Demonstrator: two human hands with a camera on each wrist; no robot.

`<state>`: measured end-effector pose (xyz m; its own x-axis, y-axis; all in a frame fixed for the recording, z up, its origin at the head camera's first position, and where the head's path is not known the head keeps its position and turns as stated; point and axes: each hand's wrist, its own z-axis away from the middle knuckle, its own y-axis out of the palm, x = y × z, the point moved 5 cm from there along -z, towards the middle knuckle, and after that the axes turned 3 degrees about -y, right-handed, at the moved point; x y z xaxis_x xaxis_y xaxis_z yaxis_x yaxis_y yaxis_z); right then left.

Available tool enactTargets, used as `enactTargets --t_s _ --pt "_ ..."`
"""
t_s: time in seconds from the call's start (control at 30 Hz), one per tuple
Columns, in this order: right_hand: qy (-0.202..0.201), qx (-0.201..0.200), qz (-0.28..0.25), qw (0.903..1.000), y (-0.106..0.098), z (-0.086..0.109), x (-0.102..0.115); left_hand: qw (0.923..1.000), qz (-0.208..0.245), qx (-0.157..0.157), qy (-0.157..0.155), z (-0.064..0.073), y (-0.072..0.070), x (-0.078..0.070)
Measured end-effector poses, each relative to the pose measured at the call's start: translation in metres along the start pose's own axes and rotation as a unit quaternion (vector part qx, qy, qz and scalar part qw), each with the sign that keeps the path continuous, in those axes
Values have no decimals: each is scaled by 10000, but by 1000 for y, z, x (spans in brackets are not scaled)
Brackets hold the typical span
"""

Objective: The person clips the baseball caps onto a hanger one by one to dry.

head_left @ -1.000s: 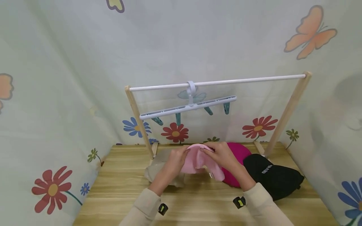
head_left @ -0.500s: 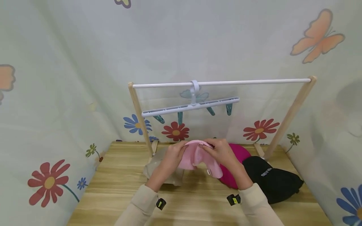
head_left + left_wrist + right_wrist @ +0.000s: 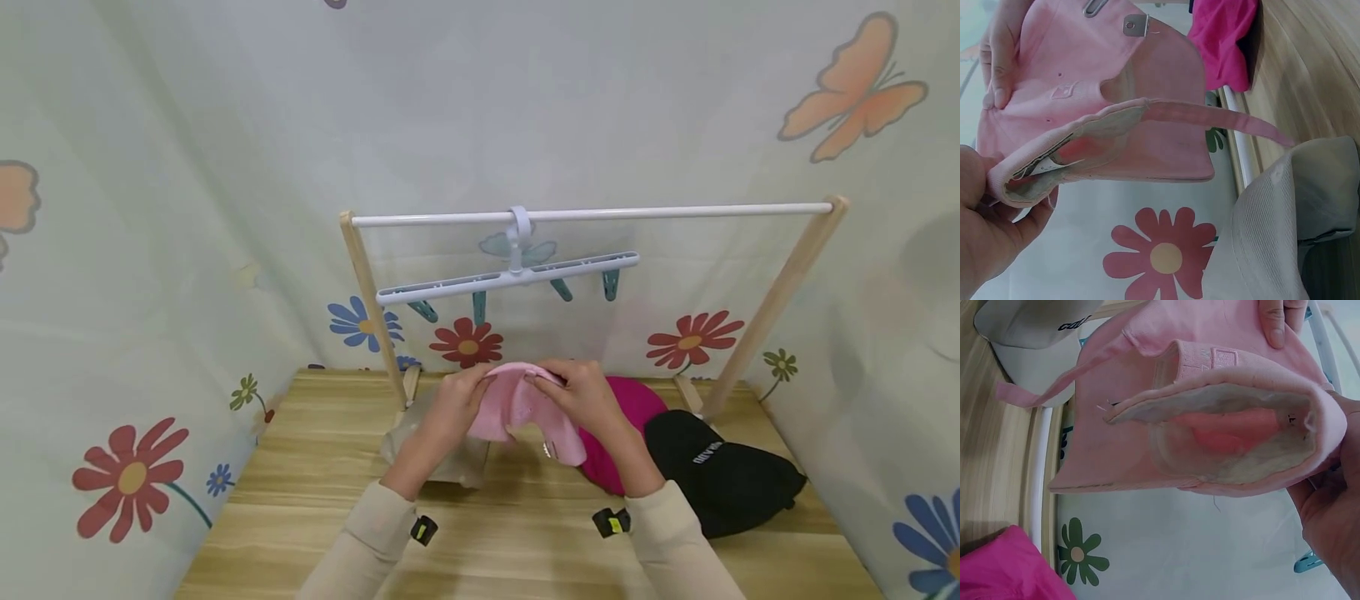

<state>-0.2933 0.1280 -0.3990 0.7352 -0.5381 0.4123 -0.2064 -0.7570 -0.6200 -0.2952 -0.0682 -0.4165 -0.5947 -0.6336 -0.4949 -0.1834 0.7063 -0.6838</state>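
Note:
Both hands hold a pink baseball cap point(image 3: 517, 404) above the table, in front of the rack. My left hand point(image 3: 455, 404) pinches one side of its lower edge, fingers outside. On the opposite side my right hand point(image 3: 588, 400) grips the edge between thumb and fingers. Seen from the left wrist, the cap's pale sweatband point(image 3: 1041, 181) faces the camera, a loose strap point(image 3: 1222, 119) sticks out and a metal buckle point(image 3: 1135, 25) shows. The right wrist view looks into the cap's opening point(image 3: 1229, 434), which is folded narrow.
A white clip hanger point(image 3: 450, 287) with several teal clips point(image 3: 479, 307) hangs on the rack's white rod point(image 3: 675, 212). A beige-grey cap point(image 3: 461, 462) lies at left on the wooden table point(image 3: 300, 467); a magenta cap point(image 3: 630, 400) and a black cap point(image 3: 720, 479) lie at right.
Both hands, still on the pink cap, have shifted slightly up and left in the head view. That view itself has tilted a little. The hanger and other caps stay in place.

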Motion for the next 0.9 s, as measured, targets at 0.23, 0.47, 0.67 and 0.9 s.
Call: enactTargets --t_s 0.23,0.47,0.67,0.9 --pt "-169 -93 -38 9998 1 -9 2 9998 -4 -141 117 0 -8 2" --pt "-37 -104 -88 9999 2 -10 5 10000 24 50 -26 5 -8 6" --pt "26 -99 -120 9999 2 -15 9 9995 269 -10 -168 6 -14 6" --pt "210 -184 -240 9993 1 -19 9 9992 348 -7 -202 0 -21 3"
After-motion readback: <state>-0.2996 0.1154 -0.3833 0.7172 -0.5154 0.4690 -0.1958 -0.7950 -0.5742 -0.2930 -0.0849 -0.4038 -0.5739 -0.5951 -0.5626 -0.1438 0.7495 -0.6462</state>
